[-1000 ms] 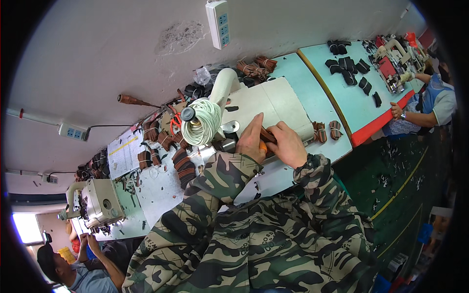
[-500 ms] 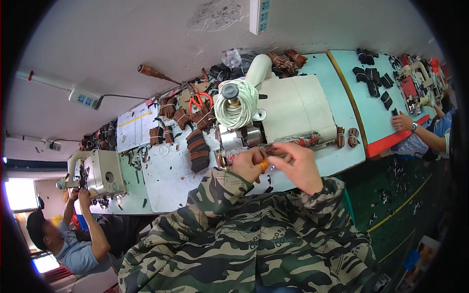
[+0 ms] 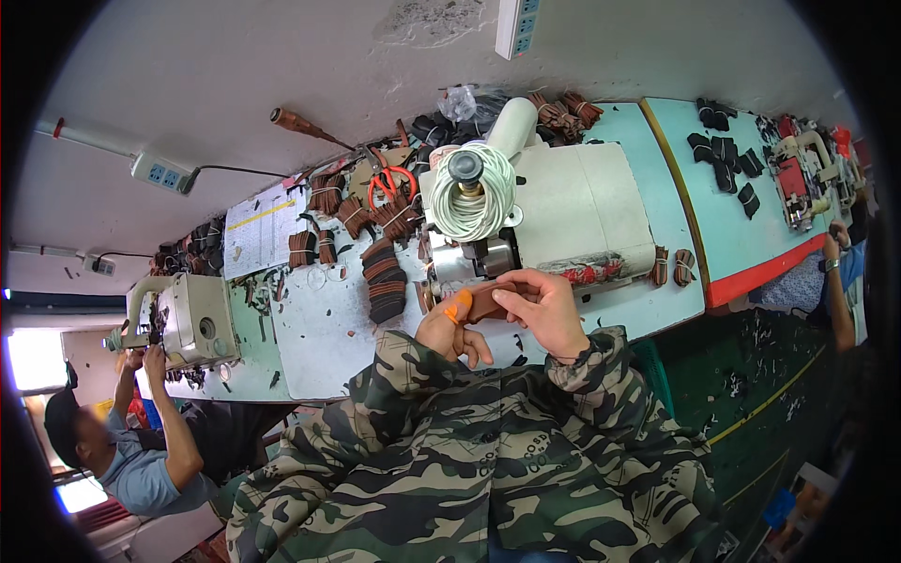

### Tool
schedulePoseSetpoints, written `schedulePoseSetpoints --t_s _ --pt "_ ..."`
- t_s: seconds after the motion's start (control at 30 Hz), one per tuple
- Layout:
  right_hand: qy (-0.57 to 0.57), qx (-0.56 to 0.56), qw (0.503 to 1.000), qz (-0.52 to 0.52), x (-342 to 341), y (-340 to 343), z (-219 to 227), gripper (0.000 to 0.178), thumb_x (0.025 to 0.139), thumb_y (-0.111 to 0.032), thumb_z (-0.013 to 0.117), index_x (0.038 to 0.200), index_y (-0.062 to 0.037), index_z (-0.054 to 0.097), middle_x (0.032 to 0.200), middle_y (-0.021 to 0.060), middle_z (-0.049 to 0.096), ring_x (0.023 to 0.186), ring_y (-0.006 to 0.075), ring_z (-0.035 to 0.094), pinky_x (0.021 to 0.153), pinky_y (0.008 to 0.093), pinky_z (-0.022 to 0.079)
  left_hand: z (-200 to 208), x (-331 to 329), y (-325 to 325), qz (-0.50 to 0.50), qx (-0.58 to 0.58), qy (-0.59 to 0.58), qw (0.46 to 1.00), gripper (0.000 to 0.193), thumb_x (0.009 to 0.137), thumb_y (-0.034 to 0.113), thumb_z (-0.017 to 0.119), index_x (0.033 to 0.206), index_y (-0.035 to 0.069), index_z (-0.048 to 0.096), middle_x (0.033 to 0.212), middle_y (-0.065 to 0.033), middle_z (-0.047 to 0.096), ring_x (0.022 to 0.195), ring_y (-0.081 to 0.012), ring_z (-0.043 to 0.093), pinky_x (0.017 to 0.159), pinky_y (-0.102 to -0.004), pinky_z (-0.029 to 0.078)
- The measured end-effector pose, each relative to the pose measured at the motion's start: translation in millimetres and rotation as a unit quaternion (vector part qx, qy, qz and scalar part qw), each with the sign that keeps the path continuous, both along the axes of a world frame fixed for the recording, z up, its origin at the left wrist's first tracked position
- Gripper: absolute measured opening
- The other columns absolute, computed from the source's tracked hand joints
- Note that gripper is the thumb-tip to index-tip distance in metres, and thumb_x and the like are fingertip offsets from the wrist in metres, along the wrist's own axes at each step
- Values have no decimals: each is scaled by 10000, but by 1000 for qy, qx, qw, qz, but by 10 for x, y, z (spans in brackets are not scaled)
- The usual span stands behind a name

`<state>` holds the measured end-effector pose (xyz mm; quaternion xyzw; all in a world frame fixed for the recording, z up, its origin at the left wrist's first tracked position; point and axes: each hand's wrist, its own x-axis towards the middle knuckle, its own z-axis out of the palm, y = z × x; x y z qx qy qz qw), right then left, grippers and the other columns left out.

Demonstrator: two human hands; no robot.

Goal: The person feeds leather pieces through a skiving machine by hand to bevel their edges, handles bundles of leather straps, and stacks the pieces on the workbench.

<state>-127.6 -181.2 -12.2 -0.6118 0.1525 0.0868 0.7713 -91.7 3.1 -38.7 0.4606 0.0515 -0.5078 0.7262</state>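
A small brown leather-like piece (image 3: 485,302) is stretched between my hands, just in front of the machine. My left hand (image 3: 443,330) pinches its left end, with an orange cover on one finger and the lower fingers curled loosely. My right hand (image 3: 546,311) grips its right end between thumb and fingers. Behind them stands a cream-coloured machine (image 3: 572,202) with a shiny metal drum (image 3: 497,255) at its left end. A coil of pale tubing (image 3: 488,220) hangs round a dark knob on top.
Left of the machine lie a stack of brown and black strips (image 3: 383,281), tied brown bundles (image 3: 326,194) and orange-handled scissors (image 3: 392,186). A printed sheet (image 3: 263,235) lies further left. A co-worker (image 3: 141,460) sits at another machine on the left; another person's arm (image 3: 833,281) shows at right.
My hands have moved slightly apart, and the brown piece now shows between them. My right fingers have closed onto it. The view has shifted a little.
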Motion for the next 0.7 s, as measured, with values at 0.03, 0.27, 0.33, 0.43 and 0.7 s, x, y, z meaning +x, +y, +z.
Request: schedulePoseSetpoints --t_s 0.03,0.27,0.33,0.43,0.7 --pt "2 1 1000 -8 15 14 -5 194 817 -55 658 985 34 615 796 45 634 627 74 555 545 208 458 -5 5 -15 28 -4 -16 999 544 970 448 310 1361 70 320 1154 -168 556 556 -276 633 378 -274 475" --pt "5 -4 999 -33 27 62 -89 173 819 -44 649 969 37 618 786 42 635 613 70 555 516 204 450 159 28 -124 58 20 -66 996 511 977 420 311 1298 31 395 1104 -178 577 505 -246 619 350 -258 454" --pt "4 -14 999 -33 26 70 -115 170 821 -41 646 969 36 618 783 44 637 621 73 562 517 205 452 115 40 -120 53 47 -96 993 460 985 365 301 1283 32 408 1075 -181 592 495 -228 619 349 -243 446" --pt "-1 -28 999 -37 36 112 -181 165 819 -51 650 957 34 617 773 54 640 625 78 574 519 205 459 151 -14 -145 56 85 -155 983 398 985 280 288 1258 26 427 1023 -178 616 478 -203 617 337 -226 427" --pt "-7 -129 991 31 138 37 -209 180 782 -108 695 868 28 614 691 74 636 594 87 586 502 239 472 311 316 24 -66 106 -26 992 390 957 298 329 1124 -9 502 925 -207 644 432 -225 602 304 -221 391"
